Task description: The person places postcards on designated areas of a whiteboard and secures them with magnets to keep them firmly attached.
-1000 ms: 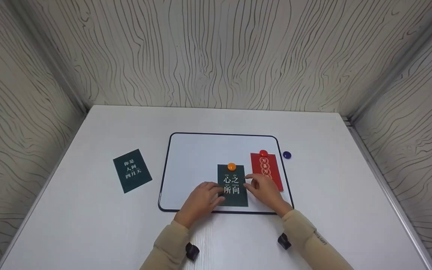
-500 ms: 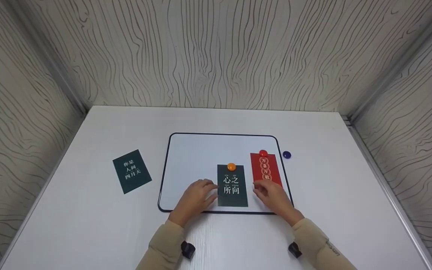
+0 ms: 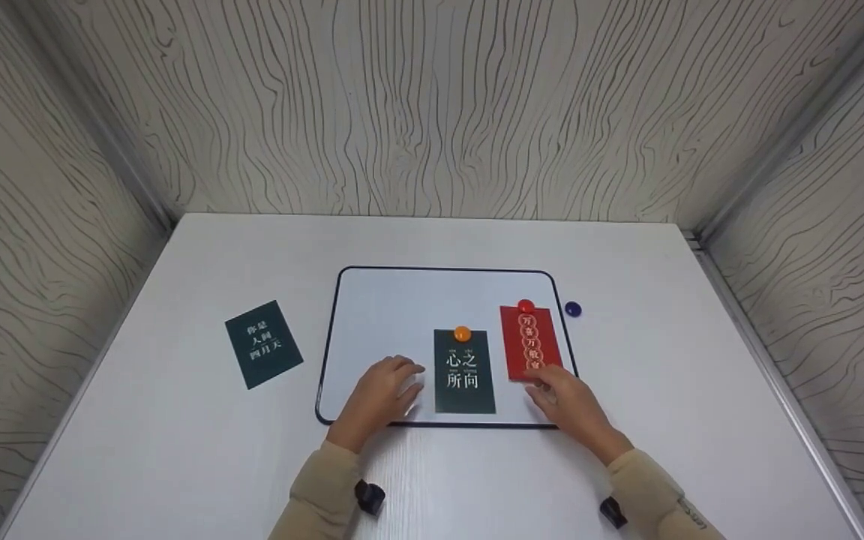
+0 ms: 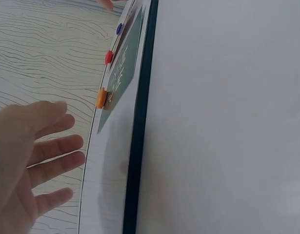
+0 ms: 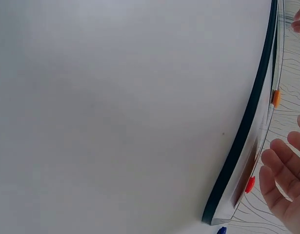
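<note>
A dark green card [image 3: 464,396] with white characters lies on the whiteboard [image 3: 383,307], an orange round magnet [image 3: 462,334] at its top edge. To its right is a red card [image 3: 518,352] under a red magnet [image 3: 526,306]. My left hand [image 3: 378,397] is just left of the green card, apart from it, fingers loosely bent and holding nothing; the left wrist view shows its fingers [image 4: 57,168] spread. My right hand [image 3: 573,405] hovers over the red card's lower end, covering its bottom right corner. Its fingers [image 5: 281,170] hold nothing; contact with the card cannot be told.
A second dark green card [image 3: 264,345] lies tilted on the white table [image 3: 177,450], left of the board. A dark blue magnet [image 3: 573,309] sits just beyond the board's right edge. Patterned panels [image 3: 432,112] close in the back and sides.
Both hands have drawn apart from the green card, the left hand moving left and the right hand moving right and slightly down. The cards and magnets look unmoved.
</note>
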Demonstrator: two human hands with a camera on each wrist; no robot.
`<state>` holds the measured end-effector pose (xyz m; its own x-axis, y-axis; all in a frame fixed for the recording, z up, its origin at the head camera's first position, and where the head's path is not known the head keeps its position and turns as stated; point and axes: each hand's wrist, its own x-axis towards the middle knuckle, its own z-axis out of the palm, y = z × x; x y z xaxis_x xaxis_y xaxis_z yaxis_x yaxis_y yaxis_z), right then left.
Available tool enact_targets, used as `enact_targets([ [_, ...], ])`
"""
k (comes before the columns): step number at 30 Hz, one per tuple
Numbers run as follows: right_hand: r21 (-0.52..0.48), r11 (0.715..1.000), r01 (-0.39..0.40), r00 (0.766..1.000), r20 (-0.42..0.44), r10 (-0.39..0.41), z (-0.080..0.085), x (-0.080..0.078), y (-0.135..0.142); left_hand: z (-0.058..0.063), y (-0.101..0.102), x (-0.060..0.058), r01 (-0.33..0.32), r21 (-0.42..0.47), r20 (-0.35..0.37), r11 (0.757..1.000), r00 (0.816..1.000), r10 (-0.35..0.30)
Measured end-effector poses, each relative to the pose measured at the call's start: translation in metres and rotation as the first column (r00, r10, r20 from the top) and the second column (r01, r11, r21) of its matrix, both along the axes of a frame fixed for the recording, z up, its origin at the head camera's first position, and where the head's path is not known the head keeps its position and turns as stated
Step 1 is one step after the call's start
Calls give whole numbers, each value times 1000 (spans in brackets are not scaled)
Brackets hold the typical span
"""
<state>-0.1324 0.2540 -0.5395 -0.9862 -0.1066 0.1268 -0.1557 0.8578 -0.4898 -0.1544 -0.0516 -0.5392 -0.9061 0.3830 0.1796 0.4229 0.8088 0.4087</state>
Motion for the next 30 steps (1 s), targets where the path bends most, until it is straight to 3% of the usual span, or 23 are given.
enact_targets([
  [4,55,998,-38,996,-81,43,-2,0,8,0,-2,0,-2,9,3,1000,1000,2],
  [8,139,987,-85,975,-193,111,-5,-1,17,0,-5,0,-9,23,7,1000,1000,9],
  [11,204,973,-110,964,-217,155,-8,-2,24,0,-7,-1,-11,27,-3,1000,1000,11],
  [14,242,960,-143,968,-165,186,-10,-2,29,-1,-8,-2,-12,29,-21,1000,1000,12],
  [19,230,954,-195,980,9,198,-10,-2,34,-1,-11,-3,-20,43,-21,999,1000,21],
  [23,227,950,-216,973,132,190,-12,-1,36,1,-13,-2,-34,56,-5,998,999,34],
  [30,226,945,-234,959,211,187,-15,-1,38,1,-15,-4,-51,47,-10,998,999,52],
])
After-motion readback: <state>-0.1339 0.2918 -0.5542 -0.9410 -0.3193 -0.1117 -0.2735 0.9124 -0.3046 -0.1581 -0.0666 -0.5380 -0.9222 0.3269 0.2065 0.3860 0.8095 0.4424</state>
